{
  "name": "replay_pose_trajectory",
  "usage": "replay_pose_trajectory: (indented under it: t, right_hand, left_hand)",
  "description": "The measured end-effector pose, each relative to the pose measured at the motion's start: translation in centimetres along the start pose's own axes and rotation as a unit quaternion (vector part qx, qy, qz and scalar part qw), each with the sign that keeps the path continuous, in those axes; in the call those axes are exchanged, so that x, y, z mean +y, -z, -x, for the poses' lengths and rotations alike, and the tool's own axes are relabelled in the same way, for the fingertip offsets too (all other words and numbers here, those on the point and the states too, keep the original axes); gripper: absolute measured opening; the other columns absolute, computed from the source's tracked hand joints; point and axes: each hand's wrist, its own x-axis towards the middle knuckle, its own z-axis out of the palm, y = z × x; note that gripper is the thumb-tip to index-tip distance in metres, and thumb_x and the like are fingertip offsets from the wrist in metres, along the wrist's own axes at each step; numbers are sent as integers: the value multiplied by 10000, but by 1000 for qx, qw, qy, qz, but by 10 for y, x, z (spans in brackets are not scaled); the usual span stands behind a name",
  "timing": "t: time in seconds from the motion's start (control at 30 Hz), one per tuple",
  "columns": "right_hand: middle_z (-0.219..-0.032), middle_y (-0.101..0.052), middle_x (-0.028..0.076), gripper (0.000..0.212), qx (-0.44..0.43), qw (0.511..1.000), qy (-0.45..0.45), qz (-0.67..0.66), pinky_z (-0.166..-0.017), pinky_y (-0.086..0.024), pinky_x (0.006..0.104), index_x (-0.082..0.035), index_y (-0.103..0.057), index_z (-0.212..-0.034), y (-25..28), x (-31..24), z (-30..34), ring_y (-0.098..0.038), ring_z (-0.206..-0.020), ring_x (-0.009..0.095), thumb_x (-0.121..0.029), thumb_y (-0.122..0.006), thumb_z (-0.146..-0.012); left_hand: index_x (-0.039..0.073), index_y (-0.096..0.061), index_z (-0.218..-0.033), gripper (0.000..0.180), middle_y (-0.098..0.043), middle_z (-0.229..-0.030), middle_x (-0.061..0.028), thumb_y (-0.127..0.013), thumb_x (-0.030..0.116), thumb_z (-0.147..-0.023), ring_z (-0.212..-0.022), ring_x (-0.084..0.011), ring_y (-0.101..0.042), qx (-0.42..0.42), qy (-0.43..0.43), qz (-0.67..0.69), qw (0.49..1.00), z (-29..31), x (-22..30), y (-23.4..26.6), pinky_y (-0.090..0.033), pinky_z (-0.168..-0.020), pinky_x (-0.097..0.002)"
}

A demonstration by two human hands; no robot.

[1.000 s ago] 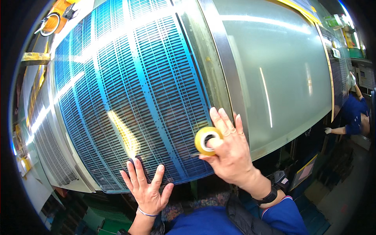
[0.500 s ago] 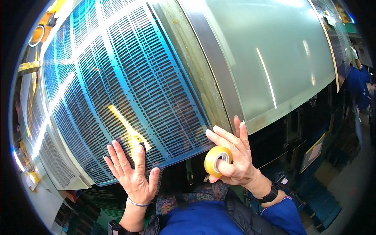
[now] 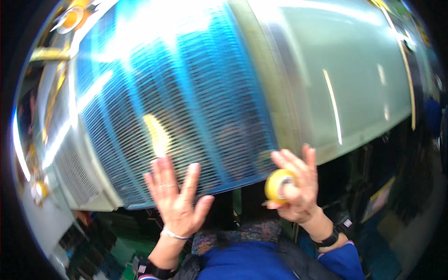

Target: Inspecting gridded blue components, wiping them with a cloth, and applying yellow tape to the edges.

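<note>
A large sheet with a dark slotted pattern and blue bands [image 3: 198, 100] lies in front of me, blurred by motion. My left hand [image 3: 177, 200] is over its near edge, palm down, fingers stretched out and thumb apart. It holds nothing; whether the fingertips press on the sheet I cannot tell. At the sheet's near right corner is my right hand [image 3: 301, 191], carrying a roll of yellow tape [image 3: 275, 186]. One finger goes through the roll's core, while the other fingers reach out toward the sheet's edge.
To the right lies a pale green glass-like panel [image 3: 359, 84], beyond a grey strip [image 3: 287, 60]. Another tape roll [image 3: 70, 19] sits at the far left, and a further yellow roll [image 3: 39, 190] at the left edge. Bright lamp reflections cover the sheet's far part.
The whole view has shifted, so the sheet and panel appear further right. My left hand has moved right along the near edge. The right hand still has the tape roll.
</note>
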Motion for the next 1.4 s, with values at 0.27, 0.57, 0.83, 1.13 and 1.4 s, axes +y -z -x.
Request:
replay_pose_trajectory:
  t: [0.27, 0.57, 0.83, 1.13, 1.4]
  right_hand:
    - [-1344, -521, 334, 371, 39, 999, 13, -33, -1167, -129, 646, -121, -304, -1003, -17, -22, -19, -492, -1280, 478, -489, -288, -1049]
    - [-1344, -484, 381, 360, -125, 981, 120, -86, -1126, -198, 683, -141, -320, -1068, -81, -80, -65, -475, -1279, 511, -500, -337, -1038]
    - [-1345, -502, 351, 307, -181, 972, 135, -62, -1133, -177, 666, -191, -331, -1188, -109, -99, -72, -505, -1254, 508, -453, -384, -1038]
    - [-1320, -533, 332, 304, -173, 974, 142, -38, -1135, -179, 662, -218, -336, -1228, -111, -101, -73, -522, -1235, 507, -435, -419, -1032]
    - [-1318, -505, 389, 221, -139, 974, 127, -124, -1145, -168, 651, -136, -338, -1121, -96, -85, -66, -499, -1268, 509, -312, -442, -1040]
  left_hand:
    - [10, -616, -1287, 484, -544, -1399, -211, -684, 252, -873, -1334, -354, -499, 149, -11, 153, 977, 61, -32, 0, -289, -1156, -505]
    - [-49, -637, -1240, 477, -585, -1338, -180, -698, 235, -861, -1203, -321, -529, 224, 215, 36, 950, 122, -103, 4, -410, -998, -403]
    - [-11, -621, -1280, 524, -572, -1369, -139, -671, 330, -886, -1228, -308, -484, 204, 192, 52, 959, 124, -108, 2, -375, -1010, -392]
    - [22, -635, -1248, 512, -571, -1375, -113, -656, 384, -887, -1167, -294, -477, 201, 206, 24, 957, 110, -105, 6, -390, -951, -379]
    - [11, -669, -1132, 376, -613, -1289, -164, -756, 105, -779, -1034, -316, -575, 286, 244, 212, 902, 119, -102, -3, -450, -926, -389]
